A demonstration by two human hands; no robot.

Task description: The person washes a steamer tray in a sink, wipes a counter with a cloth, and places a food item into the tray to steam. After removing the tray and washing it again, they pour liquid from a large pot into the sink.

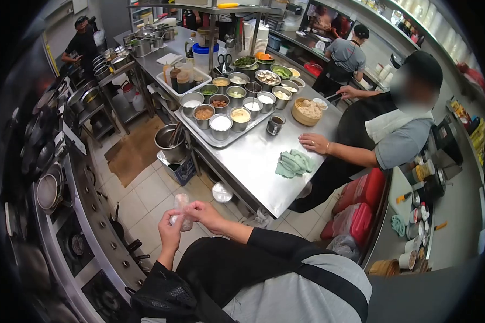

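My left hand point(170, 225) and my right hand point(205, 212) are raised together over the tiled floor, between the stove line and the steel table. Both pinch a small clear plastic bag point(181, 209) with something white in its lower part. My left fingers close around the bag's bottom. My right fingers grip its upper side. Black sleeves cover both of my forearms.
A steel table point(253, 161) on the right carries a tray point(216, 142) of several steel containers, a bamboo steamer point(307, 111) and a green cloth point(293, 163). A co-worker point(393, 129) rests a hand on it. Stove burners point(75, 242) run along the left. A pot point(170, 142) stands by the table.
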